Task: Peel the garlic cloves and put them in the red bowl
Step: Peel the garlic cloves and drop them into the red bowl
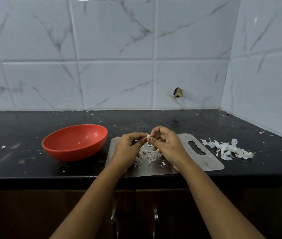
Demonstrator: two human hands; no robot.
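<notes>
Garlic clove (148, 136) is pinched in the grip of both left hand (128, 150) and right hand (168, 144), above a steel board (205, 163) strewn with peel scraps (148, 155). Red bowl (67, 153) stands just left on the counter (24, 169); skin pile (228, 150) lies right.

One red bowl (67, 153), one steel board (197, 161), one garlic clove (148, 135), two peel heaps (228, 150) (149, 155).
</notes>
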